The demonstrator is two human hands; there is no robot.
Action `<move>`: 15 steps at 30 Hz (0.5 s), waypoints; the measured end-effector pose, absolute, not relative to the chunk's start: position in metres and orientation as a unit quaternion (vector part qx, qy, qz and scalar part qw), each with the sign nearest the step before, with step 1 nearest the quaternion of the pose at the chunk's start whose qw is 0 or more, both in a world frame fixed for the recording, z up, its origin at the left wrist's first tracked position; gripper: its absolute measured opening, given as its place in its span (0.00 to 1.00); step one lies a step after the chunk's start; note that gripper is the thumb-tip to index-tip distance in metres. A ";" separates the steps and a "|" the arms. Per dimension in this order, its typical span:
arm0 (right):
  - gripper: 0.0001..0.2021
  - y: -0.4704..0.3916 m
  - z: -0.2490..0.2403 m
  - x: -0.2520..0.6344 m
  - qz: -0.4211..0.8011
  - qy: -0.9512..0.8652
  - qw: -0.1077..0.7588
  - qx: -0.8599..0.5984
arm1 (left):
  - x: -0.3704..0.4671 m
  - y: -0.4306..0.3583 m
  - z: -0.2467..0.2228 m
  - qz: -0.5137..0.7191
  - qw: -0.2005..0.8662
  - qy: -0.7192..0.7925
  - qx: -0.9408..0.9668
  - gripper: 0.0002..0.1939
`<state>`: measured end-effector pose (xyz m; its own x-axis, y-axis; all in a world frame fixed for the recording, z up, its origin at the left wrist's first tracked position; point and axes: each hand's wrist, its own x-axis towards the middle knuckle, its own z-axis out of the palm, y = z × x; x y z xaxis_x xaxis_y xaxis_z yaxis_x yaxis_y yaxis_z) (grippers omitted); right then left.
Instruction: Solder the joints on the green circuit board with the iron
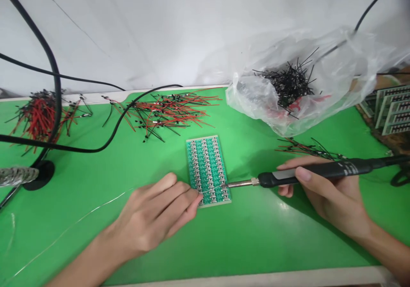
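A green circuit board panel (201,159) with three columns of small silvery parts lies on the green mat. My left hand (156,214) is closed at the board's lower left, pinching a thin solder wire (72,227). The wire's tail trails off to the lower left, and its free end crosses the board toward the right column. In my right hand (333,193) is a black soldering iron (288,176), held like a pen. Its metal tip points left and meets the board's right side near the wire's end; exact contact is too small to make out.
Red and black wire pieces lie in a pile (36,116) at the left and a spread bunch (173,109) behind the board. A clear plastic bag (256,103) holds black pieces. Circuit boards (397,112) stand at the right. Black cables (80,149) cross the left side.
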<state>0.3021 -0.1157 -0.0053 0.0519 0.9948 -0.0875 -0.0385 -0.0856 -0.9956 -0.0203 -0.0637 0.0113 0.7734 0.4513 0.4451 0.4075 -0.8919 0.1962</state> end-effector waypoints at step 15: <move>0.08 -0.115 -0.004 0.300 0.520 -0.439 0.501 -0.534 | -0.020 -0.063 0.014 0.226 0.006 0.226 0.947 0.02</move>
